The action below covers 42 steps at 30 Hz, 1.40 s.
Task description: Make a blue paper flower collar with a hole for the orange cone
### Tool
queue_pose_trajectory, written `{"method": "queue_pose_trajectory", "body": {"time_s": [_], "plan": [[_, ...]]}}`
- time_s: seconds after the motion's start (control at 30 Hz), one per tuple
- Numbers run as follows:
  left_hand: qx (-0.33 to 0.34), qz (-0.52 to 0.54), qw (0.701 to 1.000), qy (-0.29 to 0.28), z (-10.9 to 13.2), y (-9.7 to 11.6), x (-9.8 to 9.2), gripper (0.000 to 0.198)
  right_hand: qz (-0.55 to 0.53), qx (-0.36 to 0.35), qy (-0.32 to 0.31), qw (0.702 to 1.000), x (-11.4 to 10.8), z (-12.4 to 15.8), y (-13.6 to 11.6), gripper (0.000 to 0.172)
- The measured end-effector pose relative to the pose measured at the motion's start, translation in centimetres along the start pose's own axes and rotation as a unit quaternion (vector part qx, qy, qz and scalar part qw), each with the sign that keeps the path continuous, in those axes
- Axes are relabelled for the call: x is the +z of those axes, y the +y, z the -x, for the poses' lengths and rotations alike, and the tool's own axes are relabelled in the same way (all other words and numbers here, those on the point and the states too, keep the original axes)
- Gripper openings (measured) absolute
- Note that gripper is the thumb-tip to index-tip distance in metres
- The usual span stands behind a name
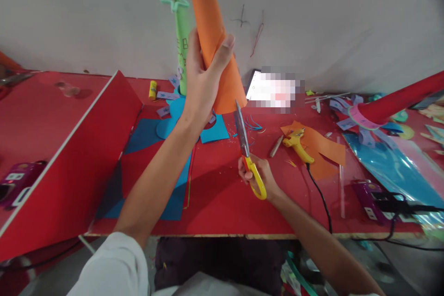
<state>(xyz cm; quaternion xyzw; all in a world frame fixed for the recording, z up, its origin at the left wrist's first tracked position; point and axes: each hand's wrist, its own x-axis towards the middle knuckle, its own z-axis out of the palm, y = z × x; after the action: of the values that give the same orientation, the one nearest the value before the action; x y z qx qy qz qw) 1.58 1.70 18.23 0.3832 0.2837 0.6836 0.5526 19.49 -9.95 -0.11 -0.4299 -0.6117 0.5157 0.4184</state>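
My left hand [208, 64] is closed round an orange paper cone [208, 14], holding it up with its wide end down. My right hand [258, 171] grips a pair of scissors [244, 136] by the yellow handles. The blade tips point up and meet the lower rim of the cone; I cannot tell whether they bite into the paper. Behind my left hand stands a light green paper tube [181, 51] with a star-shaped top. Blue paper pieces [214, 129] lie beneath the cone.
A yellow glue gun [299, 144] with a black cord rests on orange paper scraps [326, 148]. A red panel [79, 162] stands upright at the left. A phone [253, 84] leans on the wall. A glue stick [152, 89] and purple boxes [369, 199] are on the red table [222, 212].
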Motion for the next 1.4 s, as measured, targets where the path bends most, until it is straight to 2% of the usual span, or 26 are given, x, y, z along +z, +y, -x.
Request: {"method": "queue_pose_trajectory", "body": {"time_s": [0.03,0.1,0.3,0.47,0.57,0.67,0.8,1.13,1.4], "plan": [[0.052,-0.019,0.998,-0.016,0.0,-0.1,0.0,0.013,-0.002,0.006,0.000,1.000,0.0,0.0,-0.1,0.082],[0.103,-0.040,0.993,-0.041,-0.1,-0.2,-0.1,0.014,-0.003,0.018,0.003,1.000,0.0,0.1,-0.2,0.081],[0.088,-0.026,0.992,-0.086,0.1,0.1,-0.2,0.019,0.006,0.015,0.011,1.000,-0.2,0.2,-0.6,0.077],[0.088,-0.028,0.994,-0.064,0.1,0.1,-0.3,0.025,-0.034,-0.011,0.002,0.999,0.3,-0.1,-0.6,0.080],[0.100,-0.033,0.991,-0.076,0.1,0.0,-0.4,0.022,-0.052,-0.036,-0.006,0.998,0.7,-0.1,-0.6,0.083],[0.100,-0.036,0.993,-0.048,0.0,0.3,-0.5,0.016,-0.035,-0.049,-0.027,0.998,0.7,0.0,-0.6,0.083],[0.090,-0.055,0.994,-0.017,-0.3,0.5,-0.8,0.017,-0.023,-0.043,-0.029,0.998,0.4,0.2,-1.0,0.081],[0.125,-0.082,0.988,-0.035,-0.4,0.6,-1.2,0.019,0.041,-0.029,0.002,0.999,0.0,0.2,-1.2,0.084],[0.116,-0.098,0.988,-0.009,-0.5,0.4,-1.0,0.020,0.027,-0.030,0.000,0.999,0.0,0.2,-1.0,0.081]]}}
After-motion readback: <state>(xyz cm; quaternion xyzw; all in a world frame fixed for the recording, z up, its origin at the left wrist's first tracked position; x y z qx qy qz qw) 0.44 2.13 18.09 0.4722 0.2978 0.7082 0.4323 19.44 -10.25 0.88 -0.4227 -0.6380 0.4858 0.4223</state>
